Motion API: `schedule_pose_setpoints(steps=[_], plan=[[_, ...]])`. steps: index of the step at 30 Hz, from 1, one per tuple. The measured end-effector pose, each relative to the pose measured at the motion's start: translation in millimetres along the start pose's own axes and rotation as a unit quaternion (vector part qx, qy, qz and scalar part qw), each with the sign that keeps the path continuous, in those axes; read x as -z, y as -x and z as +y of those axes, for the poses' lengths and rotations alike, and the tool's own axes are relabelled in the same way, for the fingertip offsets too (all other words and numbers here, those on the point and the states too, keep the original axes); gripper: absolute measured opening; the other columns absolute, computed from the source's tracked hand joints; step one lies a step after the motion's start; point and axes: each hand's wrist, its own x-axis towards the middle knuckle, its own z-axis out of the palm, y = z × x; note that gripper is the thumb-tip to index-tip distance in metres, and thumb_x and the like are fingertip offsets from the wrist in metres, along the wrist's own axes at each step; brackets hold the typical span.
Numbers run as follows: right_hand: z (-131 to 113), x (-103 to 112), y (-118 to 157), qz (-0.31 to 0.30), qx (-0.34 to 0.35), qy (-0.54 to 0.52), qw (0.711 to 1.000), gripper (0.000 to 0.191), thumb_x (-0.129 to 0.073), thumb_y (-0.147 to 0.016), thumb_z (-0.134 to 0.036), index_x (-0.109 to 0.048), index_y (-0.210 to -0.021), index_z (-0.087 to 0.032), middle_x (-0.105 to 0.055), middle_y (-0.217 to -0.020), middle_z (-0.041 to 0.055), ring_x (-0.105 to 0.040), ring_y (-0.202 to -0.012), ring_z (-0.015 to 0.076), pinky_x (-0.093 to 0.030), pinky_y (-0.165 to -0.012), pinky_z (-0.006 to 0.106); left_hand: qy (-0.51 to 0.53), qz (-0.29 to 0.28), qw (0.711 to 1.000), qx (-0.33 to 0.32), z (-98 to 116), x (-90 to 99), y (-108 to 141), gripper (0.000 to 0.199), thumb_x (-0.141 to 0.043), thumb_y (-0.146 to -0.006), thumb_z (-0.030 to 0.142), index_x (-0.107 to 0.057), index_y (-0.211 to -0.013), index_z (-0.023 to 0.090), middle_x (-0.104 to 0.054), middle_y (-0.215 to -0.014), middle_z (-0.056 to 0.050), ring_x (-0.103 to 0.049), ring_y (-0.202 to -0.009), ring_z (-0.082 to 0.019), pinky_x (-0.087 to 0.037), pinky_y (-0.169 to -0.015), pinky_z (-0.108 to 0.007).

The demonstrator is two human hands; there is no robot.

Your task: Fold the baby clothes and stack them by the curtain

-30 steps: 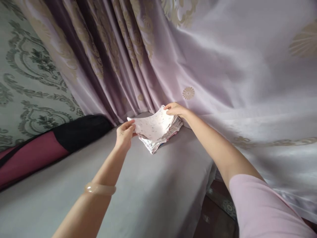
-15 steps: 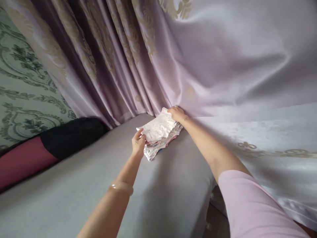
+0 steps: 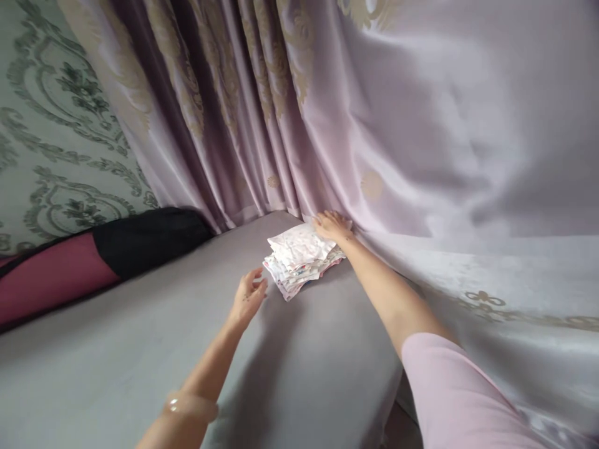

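Note:
A stack of folded white printed cloths (image 3: 302, 252) lies near the far corner of a grey-covered surface, its layers uneven at the front edge. My right hand (image 3: 331, 226) rests on the stack's far right end, palm down with fingers spread over the top cloth. Just left of the pile, my left hand (image 3: 250, 293) is held apart from it, holding nothing, its fingers loosely bent and separated. A pale bangle (image 3: 193, 405) circles my left wrist.
The grey sheet (image 3: 140, 349) covers a broad padded surface that drops off at the right. Mauve curtains (image 3: 262, 125) with gold motifs hang behind and to the right. A black and dark-pink padded item (image 3: 150, 240) lies along the patterned wall at left.
My left hand has let go of the top cloth's near left corner and drawn back to the left. The top cloth now lies flatter, with my right hand still on it.

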Motion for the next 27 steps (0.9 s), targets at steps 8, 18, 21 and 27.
schedule_pose_setpoints(steps=[8,18,21,27], plan=[[13,-18,-1,-0.076,-0.045,-0.044,0.995,0.065,-0.016,-0.1,-0.058,-0.038,-0.151,-0.025,-0.04,-0.156,0.0092,-0.039,-0.14,0.0283,-0.031,-0.111,0.044,-0.258,0.056,0.964,-0.026,-80,176.4,75,0.053,-0.052,-0.073,0.059,-0.065,-0.108,0.02,-0.067,-0.1,-0.011,-0.07,-0.084,-0.025,-0.058,-0.071,-0.035],[-68,-7,21,-0.056,0.038,-0.015,0.998,0.059,-0.019,-0.1,-0.051,-0.046,-0.145,-0.023,-0.039,-0.156,0.0129,-0.031,-0.143,0.0348,-0.021,-0.113,0.06,-0.54,0.076,0.838,-0.012,-114,267.0,176,0.067,-0.014,-0.09,0.053,-0.059,-0.125,0.017,-0.063,-0.13,-0.014,-0.06,-0.12,-0.028,-0.045,-0.106,-0.042],[-100,-15,31,-0.075,0.055,0.0,0.996,0.065,-0.019,-0.099,-0.057,-0.041,-0.149,-0.023,-0.029,-0.161,0.0138,-0.021,-0.147,0.038,-0.016,-0.113,0.066,-0.556,0.073,0.828,-0.012,-114,260.9,179,0.073,-0.012,-0.091,0.051,-0.056,-0.132,0.009,-0.06,-0.135,-0.017,-0.056,-0.126,-0.031,-0.04,-0.11,-0.045],[-124,-43,38,-0.066,0.043,0.074,0.994,0.066,-0.026,-0.097,-0.058,-0.045,-0.147,-0.02,-0.027,-0.161,0.0159,-0.009,-0.148,0.0397,-0.001,-0.111,0.072,-0.547,0.095,0.831,-0.042,-124,259.8,181,0.061,-0.019,-0.093,0.047,-0.056,-0.131,0.017,-0.061,-0.136,-0.013,-0.053,-0.131,-0.027,-0.04,-0.111,-0.043]])
